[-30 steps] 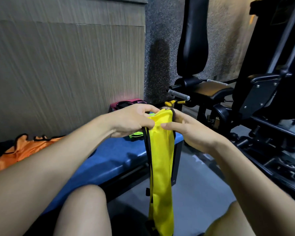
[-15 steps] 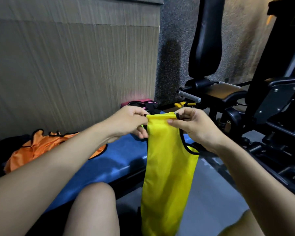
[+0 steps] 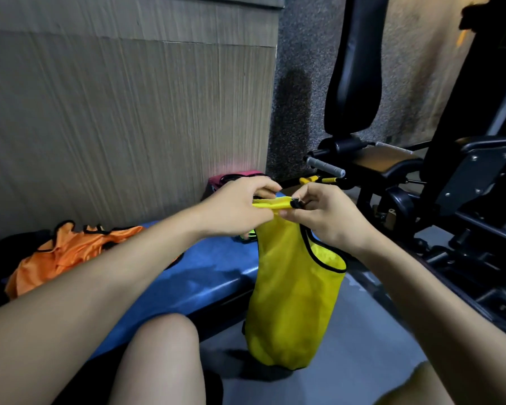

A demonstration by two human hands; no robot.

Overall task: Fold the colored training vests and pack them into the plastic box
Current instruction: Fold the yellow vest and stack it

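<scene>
- Wood-grain panelling [image 3: 123, 112] ran along the far left, with a speckled dark wall beside it and a black gym machine [image 3: 421, 171] filling the right.
- Below the panelling stretched a blue bench [image 3: 205, 276], and the person's bare knee showed at its near edge.
- On the bench's left end lay a crumpled orange vest [image 3: 70, 252] with black trim.
- Far along the bench sat something pink [image 3: 234, 176], partly hidden behind the hands, and a scrap of green cloth [image 3: 247, 236] peeked from under the left wrist.
- Both hands met over the bench's right end, grasping the top of a yellow vest [image 3: 292, 293].
- Her or his left hand [image 3: 240, 206] pinched the yellow strap at its left end, fingers curled round it.
- Right hand [image 3: 327, 217] pinched the strap's right end, where the black trim bunched.
- From that grip the vest hung straight down beside the bench, its hem near the grey floor [image 3: 348, 369].
</scene>
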